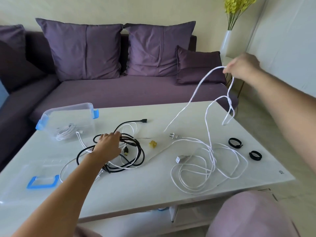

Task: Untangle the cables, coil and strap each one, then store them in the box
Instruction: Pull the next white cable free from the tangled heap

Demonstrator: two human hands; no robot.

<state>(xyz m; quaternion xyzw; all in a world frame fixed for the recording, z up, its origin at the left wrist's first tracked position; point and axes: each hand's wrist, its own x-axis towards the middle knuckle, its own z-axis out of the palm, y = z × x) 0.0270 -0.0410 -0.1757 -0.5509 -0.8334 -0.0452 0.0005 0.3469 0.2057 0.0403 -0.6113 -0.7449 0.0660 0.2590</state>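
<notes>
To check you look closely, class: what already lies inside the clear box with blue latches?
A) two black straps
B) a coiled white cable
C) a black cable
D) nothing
B: a coiled white cable shows through the wall of the clear box, while the black straps lie outside it on the table.

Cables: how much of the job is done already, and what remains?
Done: one white coil lies in the box. In hand: the right hand holds up a loop of the loose white cable, while the left hand grips the black tangle. Left: both need coiling, strapping and storing; two straps lie unused on the table.
</notes>
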